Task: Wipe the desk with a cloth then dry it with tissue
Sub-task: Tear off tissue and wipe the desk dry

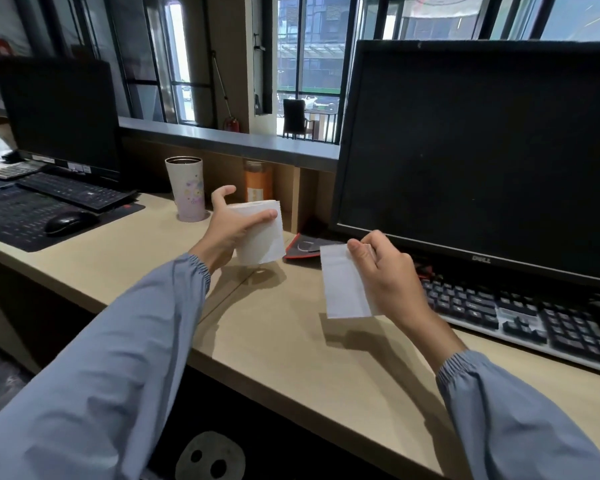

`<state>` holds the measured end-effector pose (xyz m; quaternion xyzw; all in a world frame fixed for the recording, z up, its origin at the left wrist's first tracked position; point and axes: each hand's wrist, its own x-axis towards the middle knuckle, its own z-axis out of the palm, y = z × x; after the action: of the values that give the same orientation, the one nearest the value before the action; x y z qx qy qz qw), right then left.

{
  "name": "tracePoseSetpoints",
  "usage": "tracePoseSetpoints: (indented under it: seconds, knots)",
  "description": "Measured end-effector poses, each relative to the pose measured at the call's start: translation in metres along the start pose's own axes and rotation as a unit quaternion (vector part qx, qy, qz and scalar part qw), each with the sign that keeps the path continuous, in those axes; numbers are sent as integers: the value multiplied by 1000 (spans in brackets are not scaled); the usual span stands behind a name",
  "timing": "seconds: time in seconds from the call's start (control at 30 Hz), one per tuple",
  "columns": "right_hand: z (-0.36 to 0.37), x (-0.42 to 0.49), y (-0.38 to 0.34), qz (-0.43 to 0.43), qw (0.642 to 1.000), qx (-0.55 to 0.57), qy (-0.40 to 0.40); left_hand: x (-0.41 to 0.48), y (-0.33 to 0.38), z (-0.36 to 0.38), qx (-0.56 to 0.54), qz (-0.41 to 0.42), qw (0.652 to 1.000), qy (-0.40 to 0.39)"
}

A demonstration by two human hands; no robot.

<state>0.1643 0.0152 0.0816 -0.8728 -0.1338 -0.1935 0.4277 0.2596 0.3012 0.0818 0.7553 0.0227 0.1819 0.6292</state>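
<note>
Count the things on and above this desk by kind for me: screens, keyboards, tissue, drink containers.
Monitors: 2
Keyboards: 2
Tissue roll: 1
Tissue sheet: 1
Tumbler: 1
Orange bottle: 1
Total: 8

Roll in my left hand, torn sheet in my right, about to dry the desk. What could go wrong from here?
1. The left hand holds the tissue roll close to the tall tumbler; setting the roll down carelessly could knock it over.
2. The right hand pinches one tissue sheet beside the keyboard; a wide wipe could snag its keys.
3. One sheet may be too little for the desk.
</note>
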Motion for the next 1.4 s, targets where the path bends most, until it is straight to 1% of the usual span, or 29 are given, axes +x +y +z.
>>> tracePoseSetpoints:
  seconds: [0.07, 0.13, 0.3, 0.47, 0.63, 0.7, 0.8, 0.83, 0.87, 0.93, 1.03, 1.1, 1.23, 1.3, 1.4]
  knots:
    - [4, -2, 3, 9, 1000, -11, -13, 19, -7, 10, 32, 22, 999, 20]
    - [8, -2, 4, 11, 1000, -17, -24, 36, -15, 20, 65, 27, 997, 30]
    - [18, -1, 4, 8, 998, -37, -54, 63, -27, 41, 163, 35, 985, 34]
    - [29, 2, 8, 24, 997, -27, -71, 69, -34, 43, 155, 33, 987, 23]
    - [31, 3, 6, 34, 997, -19, -70, 57, -28, 33, 164, 22, 986, 15]
    - [28, 2, 2, 33, 997, -6, -66, 47, -20, 29, 171, 26, 984, 40]
    - [22, 0, -2, 30, 998, 27, -37, 14, -5, 28, 180, 72, 979, 70]
    - [20, -1, -3, 32, 998, 35, -31, -3, 1, 28, 169, 88, 980, 57]
    - [18, -3, -4, 34, 998, 38, -27, -22, 7, 29, 146, 96, 984, 29]
    - [14, -7, -6, 35, 998, 38, -23, -63, 18, 32, 95, 89, 990, -53]
    - [13, -16, -11, 36, 998, 44, -25, -116, 29, 36, 49, 32, 986, -155]
    - [14, -22, -14, 37, 998, 49, -20, -137, 27, 38, 18, -16, 981, -191]
    - [18, -38, -21, 48, 997, 53, -19, -161, 21, 33, -40, -60, 979, -193]
    - [19, -46, -24, 56, 996, 61, -20, -170, 20, 31, -72, -66, 979, -181]
    - [17, -57, -24, 60, 995, 74, -28, -180, 15, 28, -72, -64, 981, -166]
